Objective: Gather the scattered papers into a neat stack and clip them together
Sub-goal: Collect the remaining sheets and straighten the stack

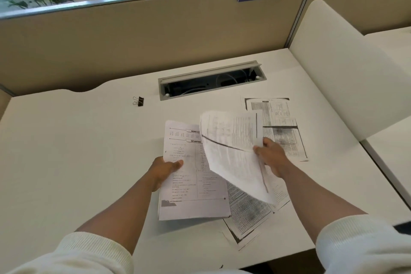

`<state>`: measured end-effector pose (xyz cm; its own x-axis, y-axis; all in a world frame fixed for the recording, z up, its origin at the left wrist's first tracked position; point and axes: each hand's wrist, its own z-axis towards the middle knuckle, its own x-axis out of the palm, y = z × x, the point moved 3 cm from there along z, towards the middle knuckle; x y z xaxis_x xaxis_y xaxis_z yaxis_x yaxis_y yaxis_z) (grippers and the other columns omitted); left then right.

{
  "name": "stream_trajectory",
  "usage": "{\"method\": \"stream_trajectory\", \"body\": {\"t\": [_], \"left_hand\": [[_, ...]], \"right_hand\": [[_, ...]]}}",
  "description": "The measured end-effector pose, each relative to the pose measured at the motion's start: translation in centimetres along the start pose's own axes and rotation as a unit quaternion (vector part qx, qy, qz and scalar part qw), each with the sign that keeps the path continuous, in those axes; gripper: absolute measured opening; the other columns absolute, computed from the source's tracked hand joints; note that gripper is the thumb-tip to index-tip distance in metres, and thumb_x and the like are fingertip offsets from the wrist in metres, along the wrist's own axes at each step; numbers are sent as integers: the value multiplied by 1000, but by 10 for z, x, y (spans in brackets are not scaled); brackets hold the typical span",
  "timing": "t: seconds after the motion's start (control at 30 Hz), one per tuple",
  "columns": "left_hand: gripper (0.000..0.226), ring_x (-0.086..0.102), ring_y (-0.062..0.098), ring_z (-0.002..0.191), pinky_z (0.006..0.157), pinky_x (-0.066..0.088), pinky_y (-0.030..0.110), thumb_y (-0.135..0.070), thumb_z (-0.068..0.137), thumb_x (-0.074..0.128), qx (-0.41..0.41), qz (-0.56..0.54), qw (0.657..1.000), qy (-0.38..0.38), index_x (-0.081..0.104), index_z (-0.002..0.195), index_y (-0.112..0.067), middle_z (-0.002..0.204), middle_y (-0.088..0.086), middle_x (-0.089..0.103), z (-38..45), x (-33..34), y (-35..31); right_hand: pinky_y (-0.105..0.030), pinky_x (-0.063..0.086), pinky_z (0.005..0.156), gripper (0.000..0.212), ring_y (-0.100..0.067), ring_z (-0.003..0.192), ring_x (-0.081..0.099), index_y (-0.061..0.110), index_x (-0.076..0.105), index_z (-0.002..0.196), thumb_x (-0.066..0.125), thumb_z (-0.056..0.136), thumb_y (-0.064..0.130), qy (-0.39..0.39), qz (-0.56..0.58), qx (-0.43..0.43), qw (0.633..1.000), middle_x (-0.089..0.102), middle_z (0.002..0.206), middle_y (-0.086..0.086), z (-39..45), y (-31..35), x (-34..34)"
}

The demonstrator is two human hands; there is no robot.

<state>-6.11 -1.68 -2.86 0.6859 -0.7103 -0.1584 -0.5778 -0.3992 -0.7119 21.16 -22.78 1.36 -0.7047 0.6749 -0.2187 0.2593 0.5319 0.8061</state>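
Note:
My left hand [165, 168] grips the left edge of a small stack of printed sheets [189, 187], thumb on top, held just above the desk. My right hand [270, 154] pinches a single printed sheet [233, 151], lifted and curled over the right side of that stack. Another printed page [282, 127] lies flat on the desk beyond my right hand. More pages [246, 213] lie loose under and to the right of the stack. A black binder clip [138, 101] sits alone on the desk at the far left of the papers.
The white desk [66, 151] has an open cable tray [211, 81] at the back centre. A tan partition [133, 35] with a sign reading 473 rises behind. A white side divider [347, 69] stands at the right.

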Motion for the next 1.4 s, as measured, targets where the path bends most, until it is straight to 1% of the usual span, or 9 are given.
{"method": "stream_trajectory", "body": {"t": [0.3,0.43,0.53,0.67,0.83,0.97,1.07,1.2,1.4], "left_hand": [[33,73,32,100,93,56,51,-24,98,63,-19,-36,999,4,66,126,-8,115,11,74,-9,-1,3],[40,72,30,102,96,54,49,-42,101,53,-24,-50,998,-7,68,122,-12,112,9,76,-11,-2,4],[50,72,27,104,98,54,48,-57,94,56,-17,-55,998,-1,71,119,-16,112,5,76,-10,1,4],[39,74,27,99,91,58,46,-40,87,74,3,-63,998,6,71,116,-14,110,9,76,-11,6,3],[30,74,28,98,86,60,42,-16,88,75,12,-63,998,7,70,117,-8,114,13,75,-9,8,5],[29,73,23,95,75,60,33,-13,90,73,18,-66,998,11,69,118,-9,108,7,75,-7,6,4],[30,71,24,98,82,58,37,-12,90,72,15,-64,998,4,68,120,-9,110,7,73,-4,5,5],[34,69,27,107,99,54,45,-12,92,71,12,-37,999,-9,66,125,-9,119,9,71,4,1,10],[36,68,29,108,99,54,47,-15,93,69,15,-20,999,-23,64,129,-10,123,10,70,7,-3,14]], "right_hand": [[-30,50,78,32,-21,96,60,11,60,118,49,90,1,28,-117,-11,993,65,112,-6,-11,-19,60],[-21,45,64,37,-19,95,57,10,58,123,44,91,-2,28,-104,-4,994,61,109,-2,-11,-16,70],[-28,50,77,39,-20,99,58,10,57,124,43,90,-4,40,-95,-1,995,62,112,-2,-11,-13,79],[-31,52,79,35,-19,93,60,10,58,117,43,89,-5,52,-98,-6,994,64,109,-4,-11,-11,90],[-37,53,88,29,-26,104,62,14,57,108,44,89,-3,49,-97,3,994,64,105,-2,-11,-11,95],[-37,53,91,37,-24,106,62,10,55,124,47,89,0,30,-84,16,996,64,116,-4,-12,-14,101],[-37,51,97,47,-22,112,59,10,49,135,51,89,4,22,-75,27,997,60,128,-5,-12,-18,104],[-31,51,88,43,-20,109,59,10,49,132,54,89,6,9,-61,43,997,60,124,-5,-15,-23,108],[-35,55,76,40,-18,97,60,12,51,125,58,86,10,-23,-36,69,997,58,117,-3,-9,-31,105]]}}
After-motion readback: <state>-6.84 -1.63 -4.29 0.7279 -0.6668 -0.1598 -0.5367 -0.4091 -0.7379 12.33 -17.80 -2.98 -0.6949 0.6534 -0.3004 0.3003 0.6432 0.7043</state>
